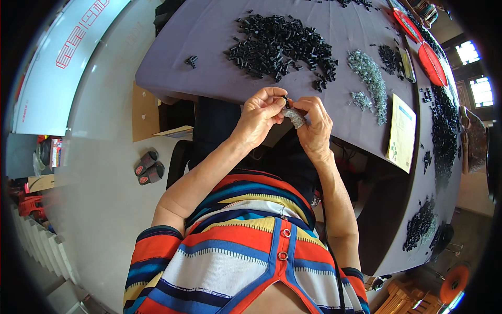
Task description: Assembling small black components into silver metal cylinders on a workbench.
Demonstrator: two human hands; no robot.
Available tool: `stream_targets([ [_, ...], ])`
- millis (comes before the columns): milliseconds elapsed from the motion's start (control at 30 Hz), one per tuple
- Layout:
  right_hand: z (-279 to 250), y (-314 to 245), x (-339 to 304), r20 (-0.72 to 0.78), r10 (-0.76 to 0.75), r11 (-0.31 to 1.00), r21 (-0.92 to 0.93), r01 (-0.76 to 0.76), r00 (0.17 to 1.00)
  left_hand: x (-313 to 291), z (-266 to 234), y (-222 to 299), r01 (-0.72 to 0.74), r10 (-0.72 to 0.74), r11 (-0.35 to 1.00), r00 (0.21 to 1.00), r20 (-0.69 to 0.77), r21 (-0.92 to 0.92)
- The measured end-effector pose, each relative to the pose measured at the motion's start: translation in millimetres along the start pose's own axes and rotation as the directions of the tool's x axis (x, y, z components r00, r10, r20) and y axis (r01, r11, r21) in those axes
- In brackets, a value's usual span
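Observation:
Both hands meet in front of me at the table's near edge. My left hand (258,116) pinches a small black part (286,102) between thumb and fingers. Close against it, my right hand (316,124) has its fingertips bent in toward the same part. A clump of small clear pieces (294,118) sits between the two hands, next to the right fingers; which hand bears it I cannot tell. Beyond the hands, a large heap of small black cylindrical parts (282,47) lies on the grey cloth-covered table (183,39). A pile of clear pieces (370,78) lies to its right.
Several black parts (191,62) lie apart at the left. A yellowish booklet (401,133) rests along the table's right side. Red trays (432,64) and more black parts (444,136) lie farther right. Slippers (149,167) and an open cardboard box (146,112) are on the floor.

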State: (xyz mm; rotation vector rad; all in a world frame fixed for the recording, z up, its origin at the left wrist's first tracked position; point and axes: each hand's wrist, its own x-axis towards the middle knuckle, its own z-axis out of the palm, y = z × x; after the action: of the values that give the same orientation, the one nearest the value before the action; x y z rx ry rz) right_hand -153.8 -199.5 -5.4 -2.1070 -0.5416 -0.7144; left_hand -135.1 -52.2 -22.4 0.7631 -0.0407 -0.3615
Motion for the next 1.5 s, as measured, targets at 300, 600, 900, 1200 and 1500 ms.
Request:
stream_targets([
  [300,-3,3,-3,0.023,0.066,0.995,0.075,-0.068,0.998,3,-9,-4,0.065,-0.066,0.997,0.998,-0.001,-0.051],
  [600,-10,-4,6,0.157,0.151,0.976,0.132,-0.173,0.976,-1,-2,0,0.068,-0.068,0.998,0.998,0.013,0.014],
  [900,-10,3,4,0.194,0.13,0.957,0.231,-0.174,0.972,-2,6,8,0.183,-0.183,0.979,0.983,-0.004,0.096],
  [1200,-7,-1,4,0.19,0.119,0.963,0.216,-0.16,0.974,2,1,12,0.238,-0.238,0.969,0.971,-0.003,0.061],
  [1500,-4,-3,6,0.171,0.094,0.962,0.238,-0.134,0.981,2,-2,12,0.239,-0.239,0.971,0.971,0.021,0.01],
])
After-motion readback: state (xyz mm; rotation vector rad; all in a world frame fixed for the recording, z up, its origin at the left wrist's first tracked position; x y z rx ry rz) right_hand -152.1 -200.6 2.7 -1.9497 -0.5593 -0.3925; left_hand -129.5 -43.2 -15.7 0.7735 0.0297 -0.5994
